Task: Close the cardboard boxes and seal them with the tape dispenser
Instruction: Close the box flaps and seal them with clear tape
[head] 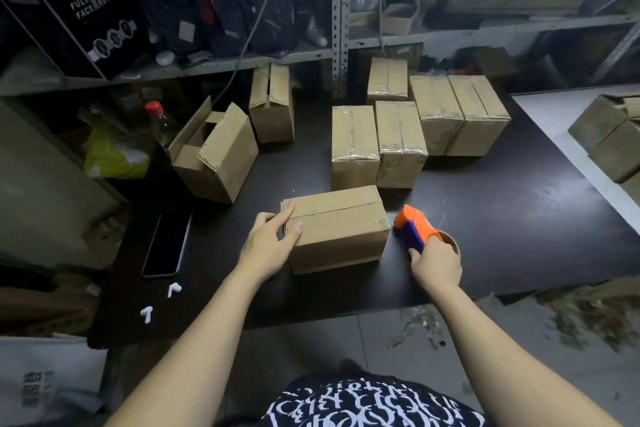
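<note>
A closed cardboard box (341, 229) lies on the dark table (502, 225) in front of me, its top flaps meeting along a seam. My left hand (272, 244) holds its left end, fingers over the top edge and thumb on the near side. Just right of the box, my right hand (436, 262) grips the orange and blue tape dispenser (415, 224), whose front end sits at the box's right end. An open box (216, 152) with raised flaps stands at the back left, and another box (272, 102) stands behind it.
Several taped boxes (415, 128) are grouped at the back middle and right. A phone (168, 243) and two white earbuds (161, 302) lie at the left. A bottle (161, 121) with a red cap stands by the shelves. More boxes (613, 135) sit at the far right.
</note>
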